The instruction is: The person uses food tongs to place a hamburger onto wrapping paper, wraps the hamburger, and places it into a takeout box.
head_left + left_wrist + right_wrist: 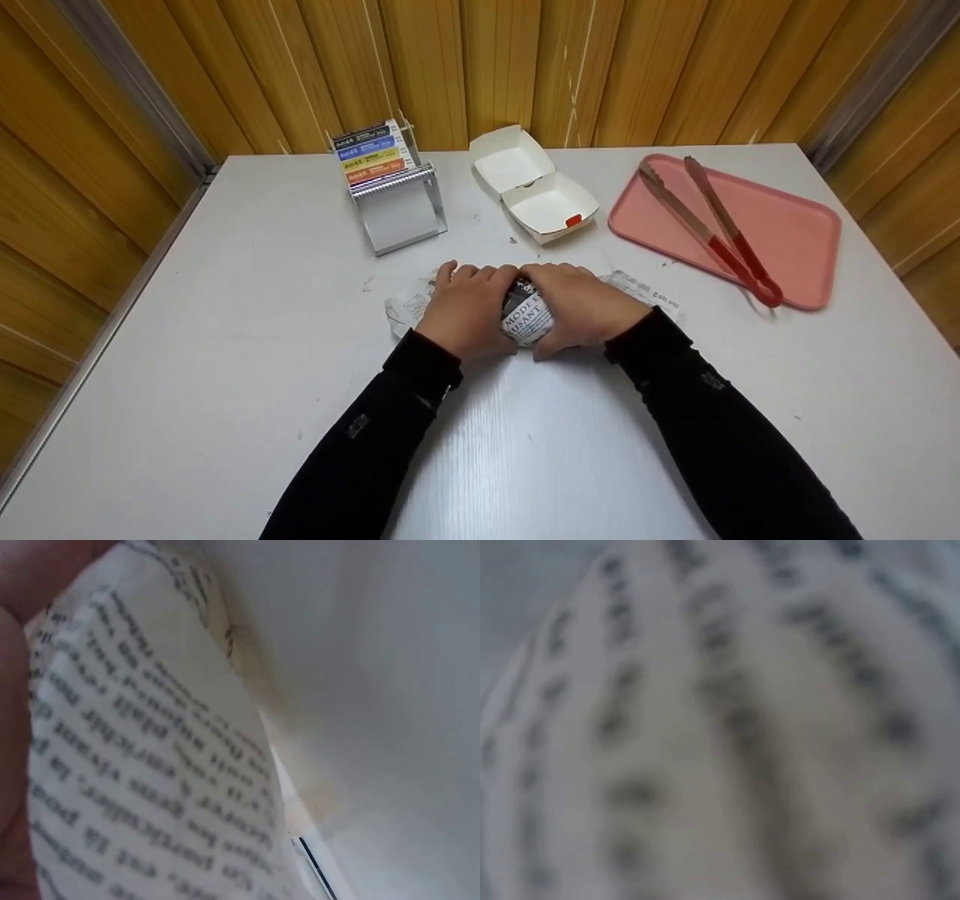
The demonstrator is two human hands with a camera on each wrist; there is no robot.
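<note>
Between both hands sits a rounded bundle wrapped in newsprint-patterned paper; its contents are hidden. My left hand grips its left side and my right hand its right, thumbs toward me and fingers curved over the far side. A crumpled paper flap sticks out past the left hand, and another flap past the right. In the left wrist view, loose printed paper hangs beside the fingers at the left edge. Blurred printed paper fills the right wrist view.
Behind the hands stands an open white carton with a red tab. A metal dispenser bearing coloured label strips is at back left. Red-handled tongs lie on a pink tray at right. Wood-patterned panels border the white table.
</note>
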